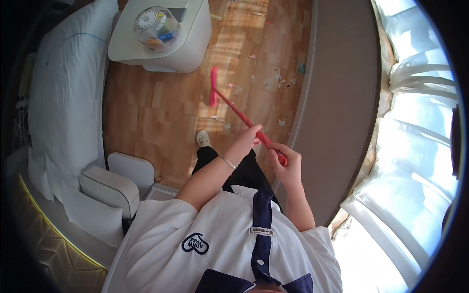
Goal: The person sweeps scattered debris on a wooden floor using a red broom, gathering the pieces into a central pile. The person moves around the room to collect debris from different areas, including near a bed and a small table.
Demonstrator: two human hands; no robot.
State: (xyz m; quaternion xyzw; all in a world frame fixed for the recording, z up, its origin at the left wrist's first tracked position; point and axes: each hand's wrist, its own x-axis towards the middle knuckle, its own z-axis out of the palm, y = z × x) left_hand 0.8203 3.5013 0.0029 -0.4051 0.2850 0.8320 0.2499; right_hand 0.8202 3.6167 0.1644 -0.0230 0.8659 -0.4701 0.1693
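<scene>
With fingers of left hand and right hand clamped round the red broom, stretching forward-left from them: could bump the white cabinet, farther beyond, through too wide a swing, or scatter pale scraps ahead through a brisk flick.

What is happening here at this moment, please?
A person holds a red broom-like tool: the left grip is around the middle of its handle, the right grip near the end closer to the body. Its pink head is over the wooden floor; I cannot tell if it touches. Small scraps lie scattered there.
</scene>
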